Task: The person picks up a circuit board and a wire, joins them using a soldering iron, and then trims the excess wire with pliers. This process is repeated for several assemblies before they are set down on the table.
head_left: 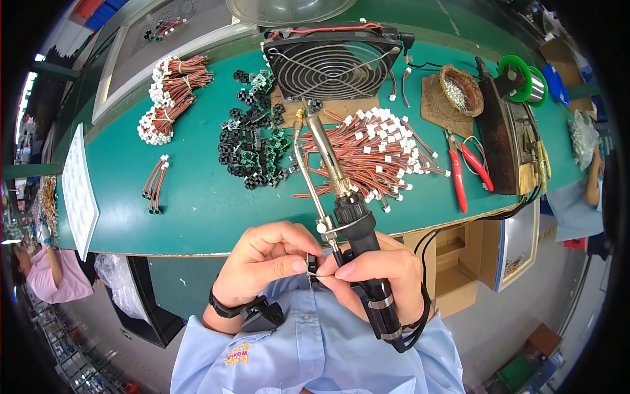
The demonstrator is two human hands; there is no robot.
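Observation:
Close to my body, past the bench's front edge, my left hand (259,262) pinches a small black component (311,264) between thumb and fingertips. My right hand (394,272) is wrapped round a black soldering iron (354,217), whose metal shaft points up and away over the bench. A thin solder feed tube (307,176) is clamped alongside the iron. The right fingertips meet the left ones at the component; a thin wire seems to run between them. Beyond the tip lie a pile of black components with green boards (252,148) and a heap of red-and-black wires with white connectors (374,151).
A black fan (335,62) stands at the back. Bundled wires (172,98) and several joined pieces (155,184) lie left, near a white tray (80,190). Rightward are red-handled cutters (458,174), a round tin (461,92), a solder spool (535,85) and dark cables (423,262).

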